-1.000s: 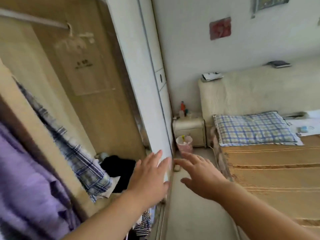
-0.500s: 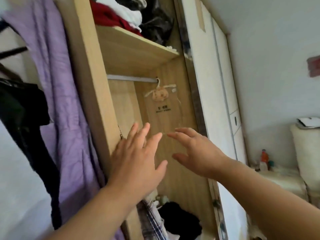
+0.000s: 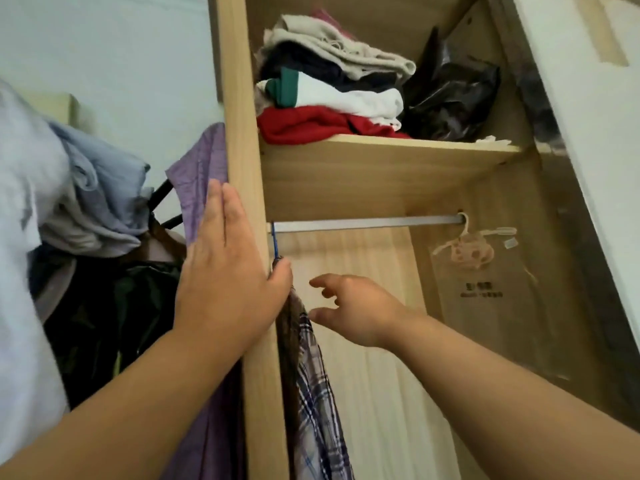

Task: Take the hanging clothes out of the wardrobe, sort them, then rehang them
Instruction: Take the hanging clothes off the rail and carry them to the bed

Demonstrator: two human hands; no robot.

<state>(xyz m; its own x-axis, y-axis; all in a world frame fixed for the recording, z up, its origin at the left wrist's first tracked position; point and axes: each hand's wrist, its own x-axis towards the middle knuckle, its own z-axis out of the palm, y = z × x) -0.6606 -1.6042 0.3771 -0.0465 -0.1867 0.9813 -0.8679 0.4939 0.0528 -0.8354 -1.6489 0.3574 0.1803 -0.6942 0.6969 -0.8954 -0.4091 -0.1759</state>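
The plaid shirt (image 3: 315,393) hangs at the far left end of the rail (image 3: 367,223) on a blue hanger hook (image 3: 274,242). The left hand (image 3: 225,271) lies flat on the wardrobe's upright panel (image 3: 242,116), fingers straight; the right hand (image 3: 353,306) reaches half-open, empty. Best grip the hanger beneath its hook and lift clear before pulling out

left hand (image 3: 228,271): flat, fingers straight and together pointing up, palm laid on the front edge of the wardrobe panel (image 3: 242,98), thumb poking out past its right side
right hand (image 3: 353,310): just right of the panel, fingers loosely spread and a bit curled, thumb underneath, gripping nothing
arms: both bare, reaching up toward the panel from either side
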